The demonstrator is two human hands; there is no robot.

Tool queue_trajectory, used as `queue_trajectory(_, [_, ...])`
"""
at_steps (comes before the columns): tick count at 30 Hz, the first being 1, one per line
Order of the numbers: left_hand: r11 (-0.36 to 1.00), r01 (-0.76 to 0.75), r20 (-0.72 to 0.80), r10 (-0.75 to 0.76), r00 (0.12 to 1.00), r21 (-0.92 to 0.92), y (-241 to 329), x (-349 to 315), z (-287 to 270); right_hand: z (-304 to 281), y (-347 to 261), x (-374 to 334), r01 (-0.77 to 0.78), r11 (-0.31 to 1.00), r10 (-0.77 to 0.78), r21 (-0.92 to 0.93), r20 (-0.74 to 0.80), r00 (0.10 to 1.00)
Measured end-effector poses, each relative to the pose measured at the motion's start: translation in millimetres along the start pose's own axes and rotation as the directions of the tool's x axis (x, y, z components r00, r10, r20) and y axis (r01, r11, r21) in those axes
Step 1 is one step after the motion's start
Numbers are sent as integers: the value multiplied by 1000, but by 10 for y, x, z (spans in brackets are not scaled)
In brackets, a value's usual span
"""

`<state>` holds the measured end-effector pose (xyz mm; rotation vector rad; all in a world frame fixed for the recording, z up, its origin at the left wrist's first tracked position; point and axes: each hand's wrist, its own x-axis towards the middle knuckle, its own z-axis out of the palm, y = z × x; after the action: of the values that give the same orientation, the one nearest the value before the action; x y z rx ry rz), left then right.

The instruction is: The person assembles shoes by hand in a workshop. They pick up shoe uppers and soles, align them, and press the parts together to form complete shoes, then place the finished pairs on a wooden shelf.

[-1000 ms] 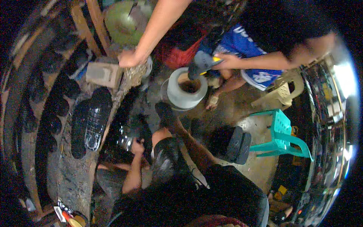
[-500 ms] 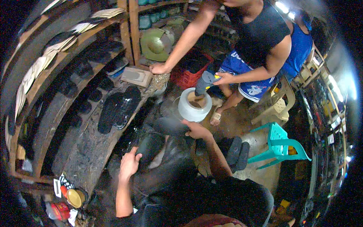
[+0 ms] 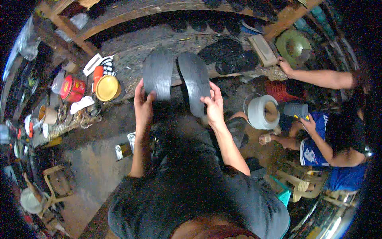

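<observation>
In front of me, side by side, are two black shoe soles with shiny faces. My left hand (image 3: 143, 102) grips the left sole (image 3: 158, 73) by its lower edge, thumb on the face. The right sole (image 3: 193, 77) is pinched between the thumb and fingers of my right hand (image 3: 214, 105). Their upper ends reach over the front of a worn workbench (image 3: 129, 59); whether they touch it I cannot tell. Just beyond the right sole, another pair of dark soles (image 3: 229, 55) lies on the bench.
A grey block (image 3: 262, 49) sits by a co-worker's hand (image 3: 285, 67). That person's other hand holds a dark power tool (image 3: 295, 110) at a white round container (image 3: 258, 112). Left on the bench stand a yellow tub (image 3: 107, 88) and red can (image 3: 72, 88).
My view has swung left, putting the bench straight ahead. Both hands have come together over its front edge, and the two soles are now held up side by side.
</observation>
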<state>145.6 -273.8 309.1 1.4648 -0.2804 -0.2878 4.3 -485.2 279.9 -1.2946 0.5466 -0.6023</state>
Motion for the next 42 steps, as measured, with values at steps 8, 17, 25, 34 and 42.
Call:
queue_trajectory(8, [854, -56, -47, 94, 994, 517, -304, 1007, 56, 732, 113, 707, -12, 868, -47, -496, -105, 993])
queue_trajectory(17, [315, -243, -2, 615, 789, 917, -248, 1154, 70, 394, 488, 266, 76, 769, -109, -634, -13, 994])
queue_trajectory(25, [425, 239, -212, -110, 971, 873, -65, 2375, 97, 332, 404, -417, 57, 817, 169, -573, 334, 927])
queue_trajectory(34, [832, 226, -272, -95, 958, 507, -268, 2292, 62, 1111, 415, 124, -604, 745, 498, 283, 364, 787])
queue_trajectory(42, [997, -71, -322, 59, 945, -26, -284, 2129, -264, 884, 737, -94, -629, 756, 484, 179, 494, 722])
